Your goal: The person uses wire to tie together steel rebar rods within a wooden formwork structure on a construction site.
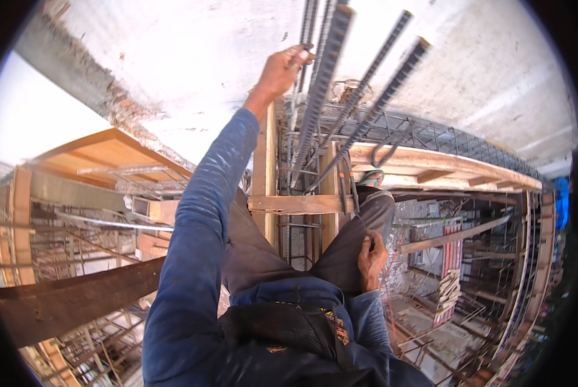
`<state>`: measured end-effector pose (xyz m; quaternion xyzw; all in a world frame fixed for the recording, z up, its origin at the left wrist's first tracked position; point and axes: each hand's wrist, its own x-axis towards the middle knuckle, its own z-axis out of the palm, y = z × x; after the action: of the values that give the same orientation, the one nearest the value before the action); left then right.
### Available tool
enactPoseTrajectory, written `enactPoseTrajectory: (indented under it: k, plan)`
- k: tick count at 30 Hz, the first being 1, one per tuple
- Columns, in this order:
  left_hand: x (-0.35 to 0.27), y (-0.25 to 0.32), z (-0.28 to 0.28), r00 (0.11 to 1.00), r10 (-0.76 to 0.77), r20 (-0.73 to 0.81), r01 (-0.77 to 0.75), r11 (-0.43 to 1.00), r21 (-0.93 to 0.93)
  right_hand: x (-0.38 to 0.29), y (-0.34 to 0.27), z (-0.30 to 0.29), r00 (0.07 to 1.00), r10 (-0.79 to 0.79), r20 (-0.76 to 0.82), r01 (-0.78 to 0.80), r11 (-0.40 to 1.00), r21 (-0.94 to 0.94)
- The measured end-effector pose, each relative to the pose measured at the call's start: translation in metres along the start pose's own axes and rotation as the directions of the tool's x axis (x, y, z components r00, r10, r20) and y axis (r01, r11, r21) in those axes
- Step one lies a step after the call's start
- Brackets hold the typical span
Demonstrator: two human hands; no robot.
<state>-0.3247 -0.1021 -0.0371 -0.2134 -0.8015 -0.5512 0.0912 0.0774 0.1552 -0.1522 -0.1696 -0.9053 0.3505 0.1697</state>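
My left hand point(286, 67) reaches up and forward, its fingers closed at a thin upright reinforcing bar point(304, 72) before the concrete wall. Thick ribbed rebars point(325, 82) rise just right of it out of the timber formwork. By my right thigh, my right hand point(373, 256) has its fingers drawn together on what looks like a thin dark wire point(362, 225). A hand tool with orange-and-black handles point(345, 188), perhaps pincers, lies against a short wooden crosspiece point(298, 204) between my knees. Steel ties and bars show down inside the formwork.
A long rebar cage point(443, 135) runs along the wall behind a formwork board point(434, 164) on the right. Below on both sides are open drops with scaffold poles and planks. A dark beam point(80, 295) crosses at left. A hooked bar point(388, 152) sticks up near my right foot.
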Motion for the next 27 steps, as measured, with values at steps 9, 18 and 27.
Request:
enactPoseTrajectory:
  k: [9,18,27]
  plan:
    - [-0.111,-0.100,-0.011,0.930,-0.368,0.000,0.367,0.929,-0.049,0.106,-0.080,-0.018,0.892,0.221,0.394,-0.394,0.808,0.439]
    - [-0.157,-0.174,0.082,0.797,-0.601,0.063,0.604,0.796,-0.045,0.255,-0.079,0.099,0.687,0.111,0.718,-0.319,0.934,0.161]
    - [-0.162,-0.190,0.127,0.518,-0.845,0.133,0.854,0.501,-0.142,0.288,-0.095,0.190,0.602,-0.054,0.797,-0.029,0.996,0.089]
